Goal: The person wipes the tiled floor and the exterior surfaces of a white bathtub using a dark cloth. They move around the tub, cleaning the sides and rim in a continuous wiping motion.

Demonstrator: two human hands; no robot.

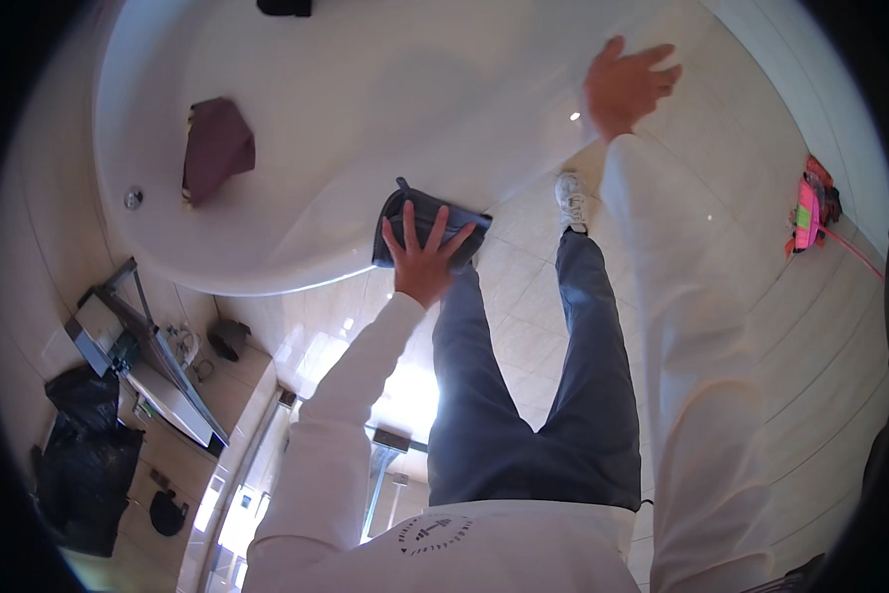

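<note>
My left hand lies with spread fingers on a dark grey folded cloth at the near rim of a white bathtub. A small loop sticks up from one corner of the cloth. My right hand is open at the tub's right edge, its fingers apart and nothing in them; whether it touches the rim I cannot tell. Inside the tub, toward the left, rests a crumpled maroon cloth with a pale striped edge. A round metal drain fitting shows at the tub's left end.
Pink and orange cleaning things with a thin pink handle stand on the tiled floor by the right wall. At the left are a black plastic bag and a metal-framed object. A black object shows at the top edge.
</note>
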